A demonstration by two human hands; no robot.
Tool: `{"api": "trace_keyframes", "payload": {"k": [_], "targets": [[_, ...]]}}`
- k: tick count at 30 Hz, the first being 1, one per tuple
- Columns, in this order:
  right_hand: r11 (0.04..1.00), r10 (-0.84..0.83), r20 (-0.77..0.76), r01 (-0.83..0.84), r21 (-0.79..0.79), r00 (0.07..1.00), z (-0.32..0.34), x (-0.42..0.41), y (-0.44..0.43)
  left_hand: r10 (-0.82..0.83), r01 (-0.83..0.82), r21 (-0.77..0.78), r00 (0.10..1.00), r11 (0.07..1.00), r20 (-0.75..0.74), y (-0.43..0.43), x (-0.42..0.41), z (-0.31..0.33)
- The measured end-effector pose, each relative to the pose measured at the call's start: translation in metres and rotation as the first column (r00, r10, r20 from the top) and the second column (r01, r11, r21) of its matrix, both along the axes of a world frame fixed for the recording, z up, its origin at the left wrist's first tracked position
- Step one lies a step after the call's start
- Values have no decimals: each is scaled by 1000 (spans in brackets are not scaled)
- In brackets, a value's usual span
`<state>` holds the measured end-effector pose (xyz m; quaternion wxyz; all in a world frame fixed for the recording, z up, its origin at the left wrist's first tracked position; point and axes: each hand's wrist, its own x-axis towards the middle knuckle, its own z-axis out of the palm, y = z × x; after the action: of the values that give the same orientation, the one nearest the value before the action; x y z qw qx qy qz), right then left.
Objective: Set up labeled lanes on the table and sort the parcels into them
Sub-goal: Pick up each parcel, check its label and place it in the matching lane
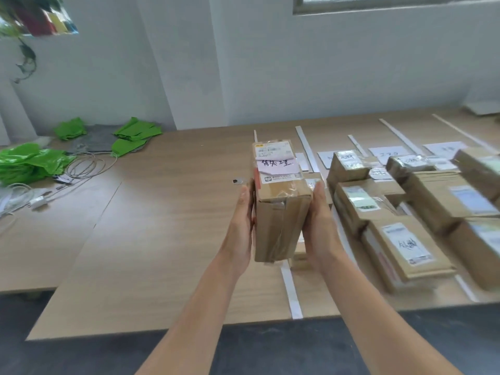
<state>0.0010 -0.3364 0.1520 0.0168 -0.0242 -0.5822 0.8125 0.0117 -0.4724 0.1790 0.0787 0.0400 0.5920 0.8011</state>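
I hold a brown cardboard parcel [281, 201] above the wooden table [162, 212], between both hands. It carries a shipping label and a pink handwritten note on top. My left hand [241, 226] presses flat against its left side, and my right hand [322, 226] presses flat against its right side, fingers straight. White tape strips [291, 290] mark lanes on the table. Several parcels [405, 247] lie in the lanes to the right. White paper lane labels [389, 152] lie at the far ends of the lanes.
Green plastic mailer bags [27, 161] and more green bags [135, 133] lie at the far left, beside tangled white cables [86, 166]. A small round object [236, 181] lies on the table near the parcel. Dark floor shows below the table's front edge.
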Motion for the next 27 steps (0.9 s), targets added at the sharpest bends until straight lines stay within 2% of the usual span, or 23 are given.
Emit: {"api": "trace_keyframes", "payload": {"k": [7, 12, 27], "targets": [[997, -76, 12, 76, 12, 997, 14, -25, 143, -9, 10, -31, 1000, 999, 15, 136, -29, 8], [996, -89, 54, 88, 15, 995, 4, -40, 206, 9, -4, -76, 998, 997, 65, 197, -49, -8], [993, -118, 220, 115, 30, 968, -80, -74, 238, 72, -42, -100, 945, 994, 318, 231, -85, -82]]}}
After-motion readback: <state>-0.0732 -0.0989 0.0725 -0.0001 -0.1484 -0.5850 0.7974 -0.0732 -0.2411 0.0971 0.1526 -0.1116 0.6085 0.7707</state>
